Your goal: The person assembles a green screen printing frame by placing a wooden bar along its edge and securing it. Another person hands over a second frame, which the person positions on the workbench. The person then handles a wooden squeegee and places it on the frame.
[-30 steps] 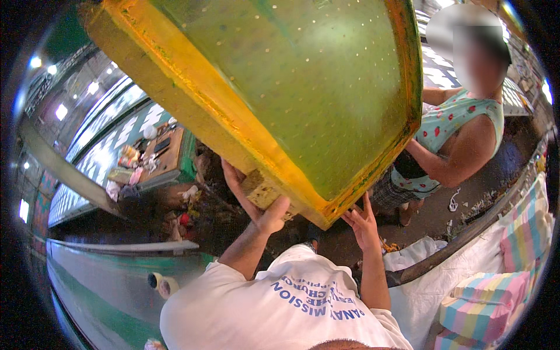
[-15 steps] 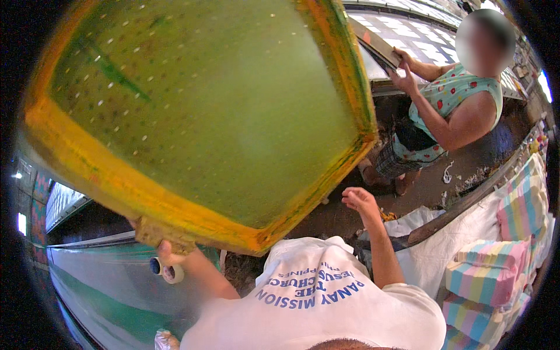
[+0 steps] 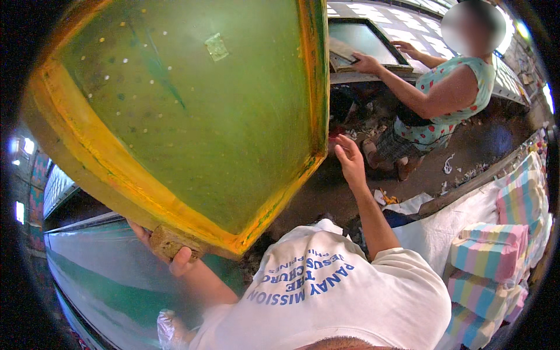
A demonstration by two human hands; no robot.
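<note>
A large screen-printing frame (image 3: 233,134), with translucent green mesh and yellow-orange stained edges, stands tilted up before me. A small square patch (image 3: 216,47) sticks to its mesh. At the frame's lower left edge, my left hand (image 3: 182,261) is closed around a worn block-like handle (image 3: 172,241), thumb in front and fingers behind. My right hand (image 3: 350,157) is raised beside the frame's right edge, fingers apart and holding nothing. A small gap shows between it and the frame.
At the right, a co-worker (image 3: 452,93) holds a flat board (image 3: 343,50) by a smaller dark-edged frame (image 3: 370,44) on a long table. Stacks of pastel-striped cloth (image 3: 490,251) lie on a white sheet at lower right. A green-and-white surface (image 3: 99,274) lies left.
The screen frame has shifted left, with my left hand still on its handle. My right hand has risen slightly. The co-worker's smaller frame has come into view, and the tape rolls are now hidden.
</note>
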